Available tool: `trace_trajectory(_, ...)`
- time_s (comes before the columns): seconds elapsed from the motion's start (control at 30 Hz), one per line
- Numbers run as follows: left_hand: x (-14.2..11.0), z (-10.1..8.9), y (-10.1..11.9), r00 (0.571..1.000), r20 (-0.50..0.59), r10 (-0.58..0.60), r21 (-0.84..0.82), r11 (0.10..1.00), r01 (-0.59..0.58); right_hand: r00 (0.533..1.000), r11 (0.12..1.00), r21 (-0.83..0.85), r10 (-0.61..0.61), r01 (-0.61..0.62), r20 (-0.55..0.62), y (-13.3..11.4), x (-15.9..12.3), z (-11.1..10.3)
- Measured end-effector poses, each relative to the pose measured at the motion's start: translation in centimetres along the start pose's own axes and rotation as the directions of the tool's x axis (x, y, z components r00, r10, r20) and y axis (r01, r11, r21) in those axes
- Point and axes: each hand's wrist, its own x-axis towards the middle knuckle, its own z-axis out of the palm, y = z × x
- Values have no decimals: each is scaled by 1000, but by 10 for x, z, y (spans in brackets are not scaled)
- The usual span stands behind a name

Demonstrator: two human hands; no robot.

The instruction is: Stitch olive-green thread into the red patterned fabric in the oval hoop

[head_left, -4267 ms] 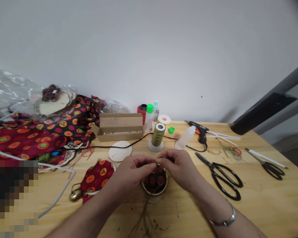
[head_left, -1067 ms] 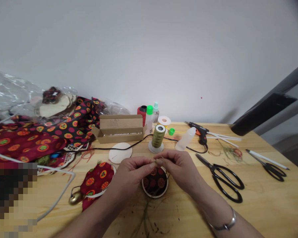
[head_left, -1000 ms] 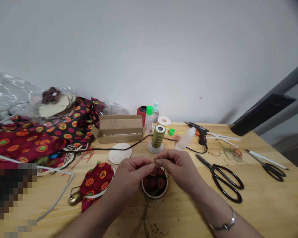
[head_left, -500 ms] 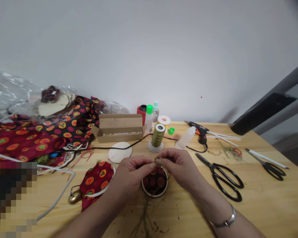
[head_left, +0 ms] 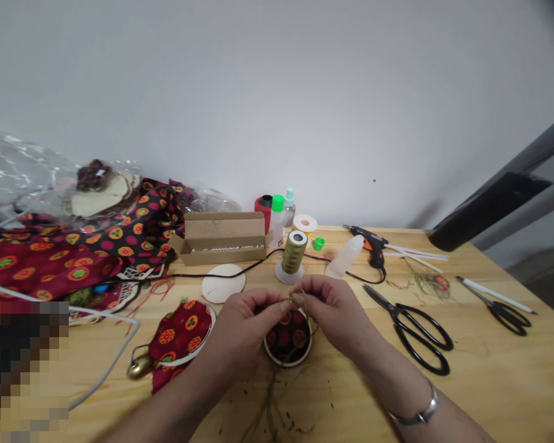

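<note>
A person's left hand [head_left: 247, 317] and right hand [head_left: 330, 311] meet at the center of a wooden worktable [head_left: 493, 381], each pinching a fine olive thread [head_left: 292, 298] between thumb and forefinger. The thread is at the fingertips, over the far edge of one white-rimmed fabric disc [head_left: 288, 344], black with red and orange motifs, directly below the hands. One silver bracelet [head_left: 418, 415] circles the right wrist.

Beyond the hands, one olive thread spool [head_left: 294, 255] stands upright, with three plastic bottles around it: a leaning translucent one [head_left: 345, 258], a green-capped one [head_left: 277, 224] whose small dark print is too tiny to read, and one with a pale aqua top [head_left: 289, 209]. One cardboard box [head_left: 224, 243] sits open, near one cream oval [head_left: 219, 288].

At right lie two pairs of black-handled scissors [head_left: 422, 338], one white pencil [head_left: 496, 294] and one hot glue gun [head_left: 373, 245]. At left, one brass bell [head_left: 140, 365] rests beside a maroon patterned fabric piece [head_left: 182, 332], partly behind the left forearm, with more printed fabric [head_left: 41, 261] heaped farther back.
</note>
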Motion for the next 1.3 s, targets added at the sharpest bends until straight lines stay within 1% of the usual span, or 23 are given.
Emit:
trace_trajectory(0.13, 0, 0, -1, 1000, -24, 14, -7, 1000, -14, 1000, 1000, 29, -11, 11, 11, 0, 1, -2)
trace_trajectory(0.23, -2, 0, -1, 999, -49, -5, -34, 999, 4, 1000, 999, 41, -19, 19, 10, 1, 1, -3)
trace_trajectory(0.53, -2, 0, 0, 1000, -21, -2, -20, 1000, 2, 1000, 999, 48, -3, 3, -7, -2, 0, -5)
trace_trajectory(0.73, -1, -1, -4, 1000, -24, -11, -72, 997, 9, 1000, 997, 76, 5, -5, -4, -2, -1, -4)
trace_trajectory(0.77, 0, -2, -4, 999, -34, 12, -59, 998, -14, 1000, 996, 86, 6, -6, 1, -2, -1, -4)
trace_trajectory(0.83, 1, -3, -4, 991, -85, 108, 5, 994, -108, 1000, 995, 104, 7, -8, 12, -2, -1, -3)
trace_trajectory(0.9, 2, -4, -2, 963, -153, 220, 82, 974, -210, 1000, 993, 113, 17, -18, 15, 0, -1, -3)
trace_trajectory(0.97, 2, -4, 0, 947, -188, 262, 110, 963, -244, 1000, 993, 119, -25, 24, 5, 1, -1, -2)
trace_trajectory(1.03, 1, -4, 1, 964, -145, 223, 52, 975, -218, 993, 985, 127, -119, 120, -14, 2, 0, -1)
trace_trajectory(1.1, 0, -3, 1, 984, -63, 167, -74, 982, -172, 980, 974, 107, -200, 201, -22, 3, 2, -2)
trace_trajectory(1.2, 0, -2, -2, 998, 20, 64, -257, 965, -57, 977, 974, 76, -213, 214, -16, 2, 3, -3)
trace_trajectory(1.27, 0, -2, -4, 999, 51, -2, -288, 957, 17, 980, 974, 105, -199, 200, -18, 2, 3, -3)
trace_trajectory(1.3, 0, -2, -5, 998, 63, -17, -284, 958, 34, 983, 975, 126, -185, 185, -17, 2, 3, -3)
